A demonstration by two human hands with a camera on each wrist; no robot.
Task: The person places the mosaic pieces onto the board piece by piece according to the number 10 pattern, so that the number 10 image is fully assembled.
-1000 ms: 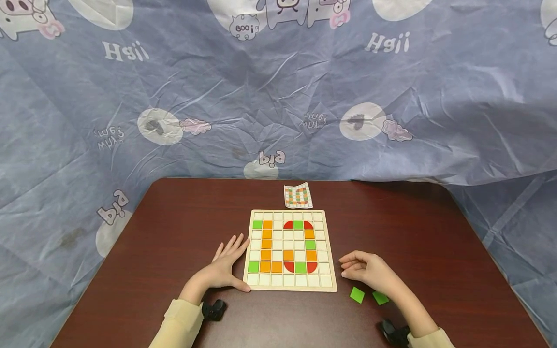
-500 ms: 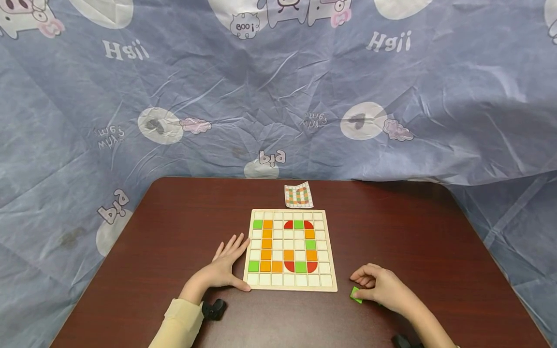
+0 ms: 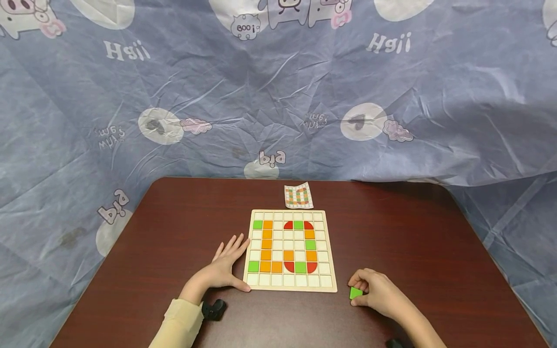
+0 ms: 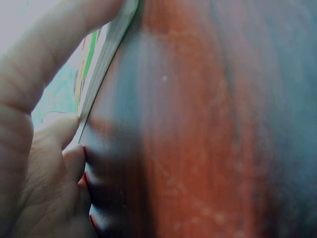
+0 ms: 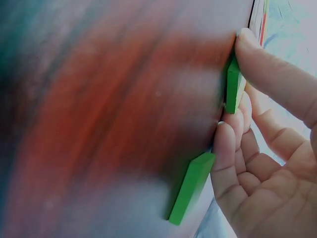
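A square wooden board (image 3: 288, 280) with a grid of pale cells lies on the table, partly filled with green and orange squares and red quarter-round tiles. My left hand (image 3: 223, 267) rests at its left side, fingers spread, with the thumb at the near left corner and fingertips along the edge. To the right of the board, my right hand (image 3: 377, 291) pinches a green square tile (image 3: 356, 293) between thumb and fingers, low at the tabletop. The right wrist view shows a second green tile (image 5: 192, 188) lying beside the curled fingers; in the head view the hand hides it.
A small paper pattern card (image 3: 298, 195) with a coloured grid lies just beyond the board's far edge. The dark red-brown table (image 3: 209, 203) extends on both sides. Behind it hangs a blue printed cloth (image 3: 278, 96).
My right hand has moved down and back from near the board's right edge to the nearer green tile, and its thumb and fingers have closed on it. The left hand has stayed put.
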